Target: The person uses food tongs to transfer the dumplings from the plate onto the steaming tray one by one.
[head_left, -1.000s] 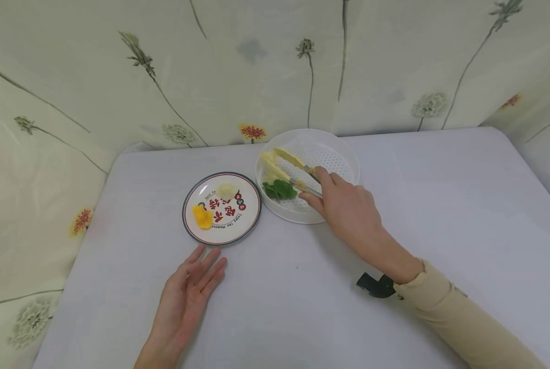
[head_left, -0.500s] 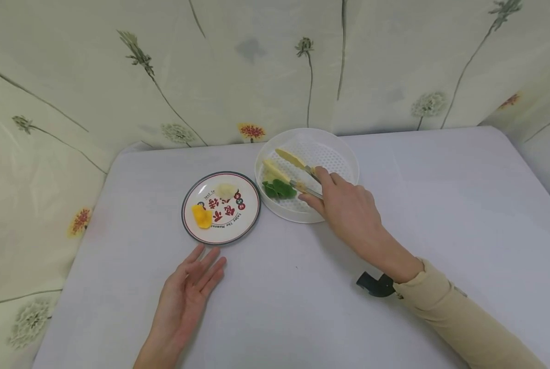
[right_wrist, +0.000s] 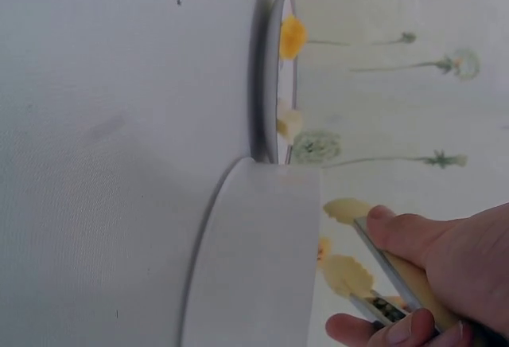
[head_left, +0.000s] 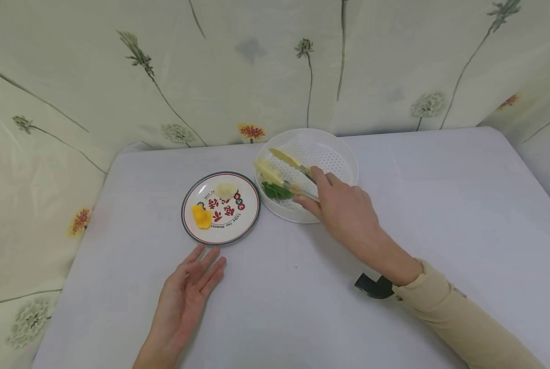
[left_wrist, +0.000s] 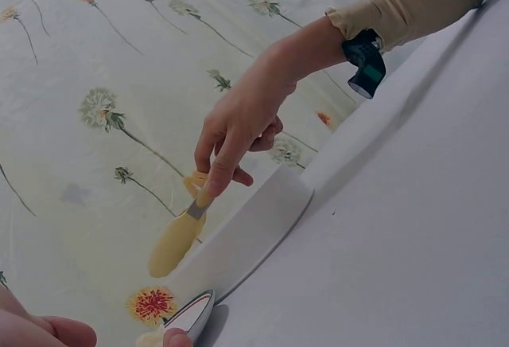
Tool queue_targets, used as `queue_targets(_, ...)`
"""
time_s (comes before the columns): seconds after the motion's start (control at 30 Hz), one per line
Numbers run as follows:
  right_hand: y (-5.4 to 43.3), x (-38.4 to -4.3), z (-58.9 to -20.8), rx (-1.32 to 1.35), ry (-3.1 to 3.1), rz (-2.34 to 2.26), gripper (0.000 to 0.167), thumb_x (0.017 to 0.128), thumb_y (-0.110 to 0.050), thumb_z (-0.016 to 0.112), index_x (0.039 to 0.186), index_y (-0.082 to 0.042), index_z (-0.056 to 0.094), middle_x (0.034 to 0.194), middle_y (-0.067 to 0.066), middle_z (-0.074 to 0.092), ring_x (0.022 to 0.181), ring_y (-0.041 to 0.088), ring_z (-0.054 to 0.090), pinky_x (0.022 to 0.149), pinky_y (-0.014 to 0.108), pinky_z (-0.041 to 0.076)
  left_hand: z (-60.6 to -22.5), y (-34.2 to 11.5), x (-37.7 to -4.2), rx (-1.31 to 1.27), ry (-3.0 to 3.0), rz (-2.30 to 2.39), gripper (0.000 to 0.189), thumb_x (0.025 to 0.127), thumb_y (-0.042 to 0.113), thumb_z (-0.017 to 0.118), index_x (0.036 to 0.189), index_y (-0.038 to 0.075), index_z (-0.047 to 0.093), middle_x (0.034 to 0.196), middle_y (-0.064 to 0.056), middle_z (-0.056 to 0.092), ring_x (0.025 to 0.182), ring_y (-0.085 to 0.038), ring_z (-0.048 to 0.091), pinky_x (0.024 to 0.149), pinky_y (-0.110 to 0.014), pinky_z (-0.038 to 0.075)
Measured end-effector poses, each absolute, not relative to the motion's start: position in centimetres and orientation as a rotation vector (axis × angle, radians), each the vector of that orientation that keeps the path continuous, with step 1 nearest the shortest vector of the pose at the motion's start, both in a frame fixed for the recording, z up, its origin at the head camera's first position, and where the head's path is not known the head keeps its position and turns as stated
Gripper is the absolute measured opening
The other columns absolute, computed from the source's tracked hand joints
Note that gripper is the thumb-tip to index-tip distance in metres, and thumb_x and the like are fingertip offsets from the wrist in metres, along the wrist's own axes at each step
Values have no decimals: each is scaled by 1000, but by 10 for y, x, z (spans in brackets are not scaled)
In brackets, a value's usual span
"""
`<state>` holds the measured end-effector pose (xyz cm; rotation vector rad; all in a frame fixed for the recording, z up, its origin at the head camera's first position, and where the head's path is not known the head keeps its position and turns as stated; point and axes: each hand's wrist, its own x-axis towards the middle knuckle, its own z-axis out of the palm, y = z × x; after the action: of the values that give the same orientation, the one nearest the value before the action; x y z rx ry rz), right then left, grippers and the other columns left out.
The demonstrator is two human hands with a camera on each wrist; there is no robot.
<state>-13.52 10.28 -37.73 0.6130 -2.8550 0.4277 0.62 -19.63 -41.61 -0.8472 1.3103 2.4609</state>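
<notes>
Tongs with pale yellow scalloped tips (head_left: 284, 157) are held in my right hand (head_left: 351, 207), their two tips spread apart over a round white tray (head_left: 332, 154) with a perforated bottom. Dark green leaves (head_left: 276, 191) lie in the tray under the lower tip. In the right wrist view the tongs (right_wrist: 390, 263) show above the tray's side wall, thumb on one arm and fingers on the other. My left hand (head_left: 185, 292) lies palm up with relaxed fingers, fingertips right at the near rim of a round plate (head_left: 249, 220).
On the plate are an orange-yellow piece (head_left: 202, 217) and a pale yellowish piece (head_left: 226, 191). The plate stands close against the tray's left side. A black curved wrist device (head_left: 374, 286) hangs by the right sleeve. A flower-printed curtain (head_left: 372, 66) rises behind the table.
The tongs and right hand have shifted slightly left, and the lower tip has moved farther over the leaves. The left hand and plate have stayed in place.
</notes>
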Motion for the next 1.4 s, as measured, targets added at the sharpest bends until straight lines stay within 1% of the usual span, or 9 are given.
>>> queue_targets(0.1,99,-134,-377,636,-2866,432,63,102,-51,70,142,-5,54,87,11,66,52,23,45,42,31,36,-416,-196,7,-848,1308,2462,59,114,25,37,171,18,25,171,-9,44,142,-20,63,120,-28,52)
queue_targets(0.2,96,-132,-376,641,-2874,443,64,102,-51,70,143,-5,54,88,11,66,52,24,46,43,34,39,-416,-197,7,-850,1308,2464,59,114,25,37,171,18,25,171,-9,44,142,-20,63,120,-28,52)
queue_targets(0.4,86,-129,-376,666,-2923,444,68,101,-54,70,147,-7,52,95,12,69,63,24,58,50,38,51,-416,-197,7,-849,1316,2465,59,114,25,37,171,18,25,171,-9,44,142,-20,63,120,-28,52)
queue_targets(0.5,82,-128,-376,692,-2931,433,70,101,-55,69,149,-7,52,99,12,72,66,24,61,53,39,54,-415,-197,7,-843,1318,2466,60,114,24,37,171,17,24,171,-9,43,143,-20,62,120,-28,52)
queue_targets(0.87,67,-122,-380,782,-2859,403,70,97,-57,73,143,-8,54,94,10,70,58,19,54,48,34,45,-416,-196,6,-837,1315,2468,60,113,24,36,172,17,24,170,-8,43,146,-22,59,120,-28,52)
queue_targets(1.0,62,-120,-381,795,-2862,400,68,96,-57,74,140,-10,54,91,8,68,57,18,54,46,33,42,-417,-196,6,-831,1317,2467,60,113,23,37,171,17,24,170,-8,44,147,-23,59,120,-28,52)
queue_targets(1.13,57,-120,-383,815,-2841,384,68,96,-58,74,140,-10,56,94,7,70,58,18,56,45,33,44,-418,-196,6,-835,1319,2464,60,113,23,37,171,17,25,170,-8,44,148,-24,57,121,-29,52)
queue_targets(1.33,54,-120,-387,854,-2766,341,67,96,-57,74,139,-9,57,90,5,67,53,16,51,41,29,34,-419,-196,5,-841,1322,2457,60,113,24,37,171,17,24,170,-7,45,152,-26,53,121,-29,52)
queue_targets(1.4,53,-120,-386,861,-2780,333,67,97,-57,73,140,-9,56,94,6,69,53,16,52,42,29,35,-419,-196,5,-843,1321,2458,60,113,24,37,171,17,24,170,-8,45,151,-26,54,120,-29,52)
